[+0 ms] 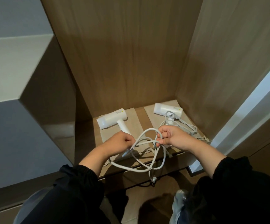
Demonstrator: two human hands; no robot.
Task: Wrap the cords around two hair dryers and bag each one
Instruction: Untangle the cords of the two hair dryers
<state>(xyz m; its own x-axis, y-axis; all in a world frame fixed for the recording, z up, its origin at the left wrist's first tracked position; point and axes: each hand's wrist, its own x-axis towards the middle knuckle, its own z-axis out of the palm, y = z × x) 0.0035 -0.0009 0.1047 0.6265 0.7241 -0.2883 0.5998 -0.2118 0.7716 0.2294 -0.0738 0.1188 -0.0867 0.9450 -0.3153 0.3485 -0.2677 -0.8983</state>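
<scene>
L hand (122, 141) and R hand (173, 138) both grip the loose white rubber cord (147, 168) of the left white plastic hair dryer (113, 120), lying on a wooden shelf (141, 115). Neither dryer wrapped/bagged yet.

No text can be read. The hair dryer (110, 119) lying just beyond the left hand (119, 143) carries a printed label (120, 112) with a yellow mark on its barrel, but the print is too small to make out. The second hair dryer (165, 109), beyond the right hand (174, 138), bears a second label (177, 108) with a yellow mark, equally illegible.
</scene>
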